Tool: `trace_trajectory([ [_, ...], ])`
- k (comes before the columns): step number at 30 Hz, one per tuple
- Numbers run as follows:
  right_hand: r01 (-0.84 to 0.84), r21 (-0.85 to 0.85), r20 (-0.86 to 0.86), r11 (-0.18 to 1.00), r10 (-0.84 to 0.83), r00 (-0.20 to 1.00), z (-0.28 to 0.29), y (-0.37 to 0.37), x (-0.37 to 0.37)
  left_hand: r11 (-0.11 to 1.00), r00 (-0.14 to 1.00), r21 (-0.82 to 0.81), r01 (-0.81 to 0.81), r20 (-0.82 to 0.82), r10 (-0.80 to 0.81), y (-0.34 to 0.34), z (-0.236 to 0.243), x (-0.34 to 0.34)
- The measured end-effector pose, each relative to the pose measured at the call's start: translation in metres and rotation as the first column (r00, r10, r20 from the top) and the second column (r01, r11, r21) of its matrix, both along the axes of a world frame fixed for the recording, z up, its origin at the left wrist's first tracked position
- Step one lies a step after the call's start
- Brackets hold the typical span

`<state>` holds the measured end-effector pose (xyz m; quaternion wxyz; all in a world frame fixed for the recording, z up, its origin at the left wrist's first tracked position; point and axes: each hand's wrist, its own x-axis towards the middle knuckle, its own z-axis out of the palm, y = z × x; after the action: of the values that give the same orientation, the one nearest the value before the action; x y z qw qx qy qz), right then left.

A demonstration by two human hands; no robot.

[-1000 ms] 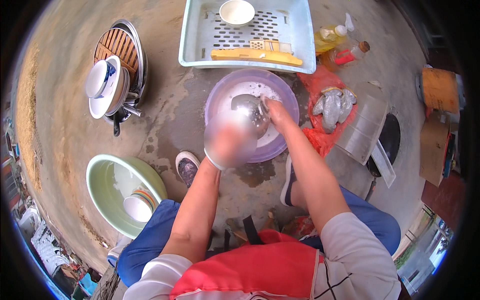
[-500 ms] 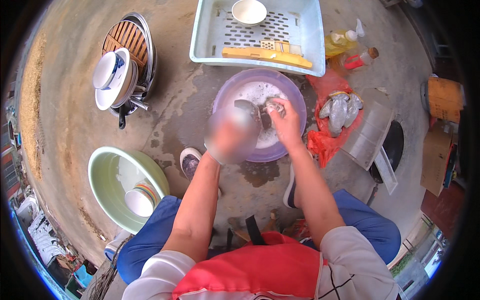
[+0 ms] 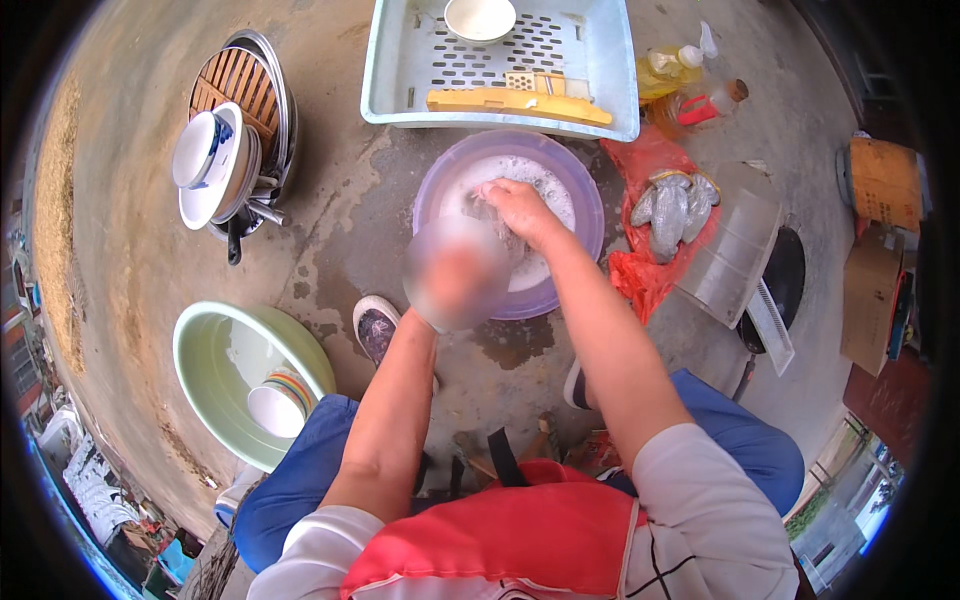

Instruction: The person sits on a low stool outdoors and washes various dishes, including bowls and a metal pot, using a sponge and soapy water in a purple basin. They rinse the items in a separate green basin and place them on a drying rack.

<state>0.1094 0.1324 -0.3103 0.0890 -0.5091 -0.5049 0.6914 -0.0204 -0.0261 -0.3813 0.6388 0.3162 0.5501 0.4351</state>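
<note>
A purple basin point(image 3: 592, 225) of sudsy water stands on the wet concrete in front of me. My right hand point(image 3: 520, 212) reaches over the suds with its fingers bent and closed; what they hold is hidden now, though a small greyish wad showed in them earlier. Right below its fingers a greyish, shiny surface shows, partly blurred. My left hand point(image 3: 455, 275) is at the basin's near left rim, smeared by a round blur that hides its fingers and whatever is in them.
Behind stands a pale blue crate point(image 3: 500, 118) holding a white bowl point(image 3: 480, 18) and a yellow strip. A green tub point(image 3: 190, 350) with stacked bowls point(image 3: 280, 405) sits left, piled dishes point(image 3: 215, 160) farther off. A red plastic bag point(image 3: 635, 275) and bottles point(image 3: 670, 75) lie right.
My right hand has moved left across the basin toward my left hand, its fingers now hiding the greyish wad. The whole view has shifted slightly.
</note>
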Motion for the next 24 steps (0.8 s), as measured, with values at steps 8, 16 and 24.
trace_trajectory([
  [8, -0.149, 0.821, 0.16, 0.551, 0.028, 0.987, 0.032, -0.087, 0.003, 0.987, 0.943, -0.159, -0.028, 0.323, 0.079, 0.034, 0.088, -0.003],
  [16, -0.067, 0.207, -0.039, 0.976, 0.077, 0.996, 0.007, -0.02, 0.008, 0.984, 0.95, -0.17, 0.054, 0.311, 0.001, 0.022, 0.108, 0.004],
  [24, 0.313, -0.698, -0.313, 0.643, -0.669, 0.674, -0.018, -0.036, 0.041, 0.995, 0.853, -0.074, -0.066, 0.513, 0.095, 0.039, 0.134, 0.009],
])
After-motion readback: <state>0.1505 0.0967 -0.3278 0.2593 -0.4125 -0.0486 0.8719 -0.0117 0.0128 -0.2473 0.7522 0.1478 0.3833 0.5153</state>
